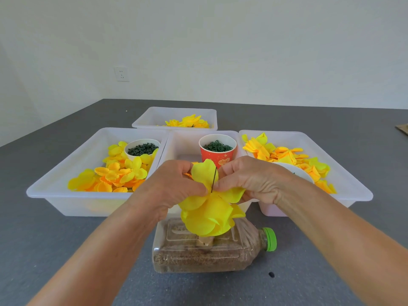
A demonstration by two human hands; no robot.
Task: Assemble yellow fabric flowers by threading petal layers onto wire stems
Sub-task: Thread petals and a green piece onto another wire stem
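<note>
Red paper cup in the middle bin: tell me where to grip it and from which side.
Grip the red cup round its upper wall just under the rim, coming from above and behind; it stands upright, full of green rings, and both hands block the front.

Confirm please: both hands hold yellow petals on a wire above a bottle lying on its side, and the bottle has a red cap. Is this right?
Not quite: the cap is green, as the head view shows. The rest holds: the left hand and right hand hold yellow petals on a wire above the bottle lying on its side.
</note>
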